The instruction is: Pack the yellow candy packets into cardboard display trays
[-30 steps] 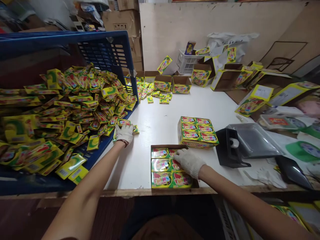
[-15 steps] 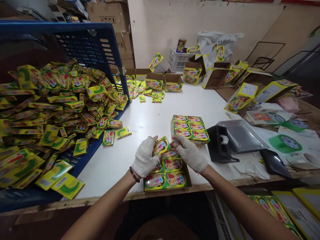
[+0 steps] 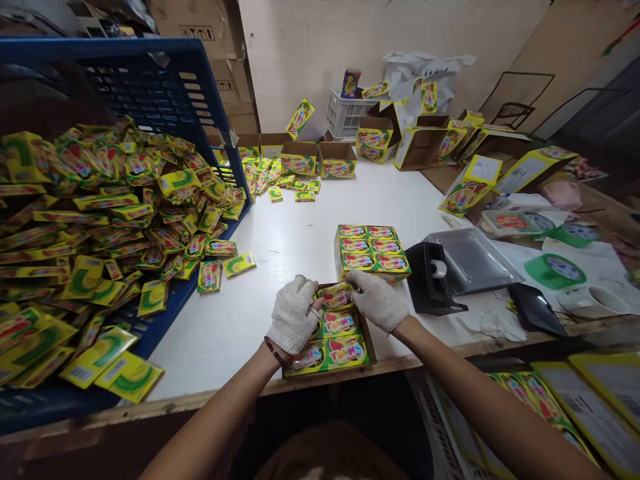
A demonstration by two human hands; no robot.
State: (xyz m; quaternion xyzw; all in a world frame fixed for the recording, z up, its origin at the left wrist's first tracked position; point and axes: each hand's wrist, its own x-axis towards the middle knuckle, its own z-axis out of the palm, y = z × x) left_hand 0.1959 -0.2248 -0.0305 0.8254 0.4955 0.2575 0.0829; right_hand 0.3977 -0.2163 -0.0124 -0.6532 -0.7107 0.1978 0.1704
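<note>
Both my hands wear white knit gloves. My left hand [image 3: 293, 315] and my right hand [image 3: 376, 300] pinch a small yellow-green packet [image 3: 336, 296] between them, pressing it down at the far end of a shallow cardboard box [image 3: 371, 340] at the table's near edge. The box holds rows of the same packets, labels up. A filled stack of packets [image 3: 371, 249] stands just behind it. To the left, a blue crate [image 3: 165, 87] lies tipped with a big heap of loose packets [image 3: 100, 220] spilling out. Two loose packets [image 3: 225, 270] lie on the white table [image 3: 295, 233] near the crate's edge.
A black tape dispenser [image 3: 431, 287] and a grey tray [image 3: 470, 257] sit right of the box. Open cartons [image 3: 320, 160] and a white basket [image 3: 345, 113] line the far edge. Flat printed cartons and tape rolls [image 3: 553, 270] crowd the right side. The wall is close behind.
My left hand took a packet from the edge of the heap and carried it to the box. Both hands now lower it into the far row, where before it was held tilted above.
</note>
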